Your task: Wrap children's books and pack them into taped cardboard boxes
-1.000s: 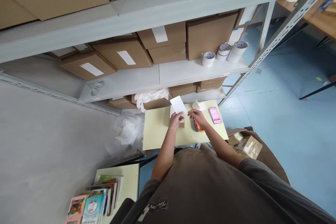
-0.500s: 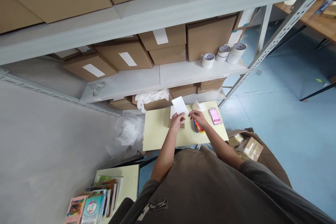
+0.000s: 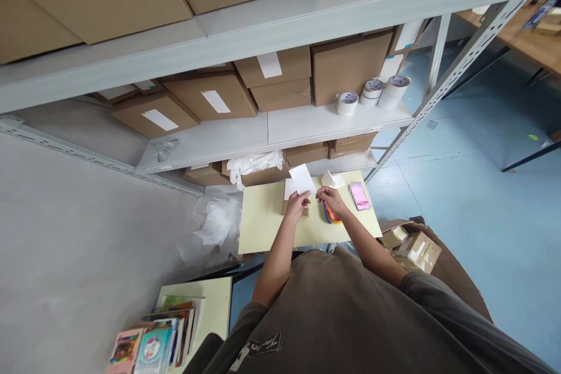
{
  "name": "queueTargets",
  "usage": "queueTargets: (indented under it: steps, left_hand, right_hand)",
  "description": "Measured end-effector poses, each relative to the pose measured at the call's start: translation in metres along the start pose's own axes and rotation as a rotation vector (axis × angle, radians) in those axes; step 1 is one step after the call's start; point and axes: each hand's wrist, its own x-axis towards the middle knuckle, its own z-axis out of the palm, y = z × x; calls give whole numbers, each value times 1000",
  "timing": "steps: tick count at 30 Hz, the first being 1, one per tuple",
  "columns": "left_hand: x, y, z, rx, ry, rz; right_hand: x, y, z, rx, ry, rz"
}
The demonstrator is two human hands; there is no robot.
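A white rectangular paper label (image 3: 302, 177) is pinched by its lower edge in my left hand (image 3: 297, 205), above the table. Close to the label's lower right corner is my right hand (image 3: 332, 199), its thumb and finger pressed together; whatever they hold is too small to make out. Below my left hand, partly covered, lies a small cardboard box (image 3: 284, 208) with white on its top. A red, blue and yellow round object (image 3: 333, 216) shows under my right wrist, mostly hidden. Behind my right hand, a white folded piece (image 3: 337, 180) rests on the table.
The pale yellow table (image 3: 258, 222) carries a pink item (image 3: 360, 196) at right. Shelving (image 3: 302, 128) with cardboard boxes (image 3: 350, 64) and tape rolls (image 3: 347, 103) stands ahead. Books (image 3: 153, 347) lie lower left; an open carton (image 3: 456, 280) holding small boxes is at right.
The label has tilted slightly and shifted a little right and down in the view. Both hands keep nearly the same place and grip. The camera view has shifted slightly.
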Motion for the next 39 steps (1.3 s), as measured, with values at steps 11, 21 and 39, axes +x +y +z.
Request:
queueTargets:
  steps: [11, 21, 39]
  left_hand:
    - [-7, 28, -6, 344, -56, 285]
    - [-27, 25, -2, 247, -112, 323]
    - [-45, 10, -20, 209, -81, 260]
  right_hand:
    - [-9, -15, -2, -123, -12, -156]
    - [-18, -37, -5, -108, -138, -144]
    - [-18, -15, 16, -127, -169, -166]
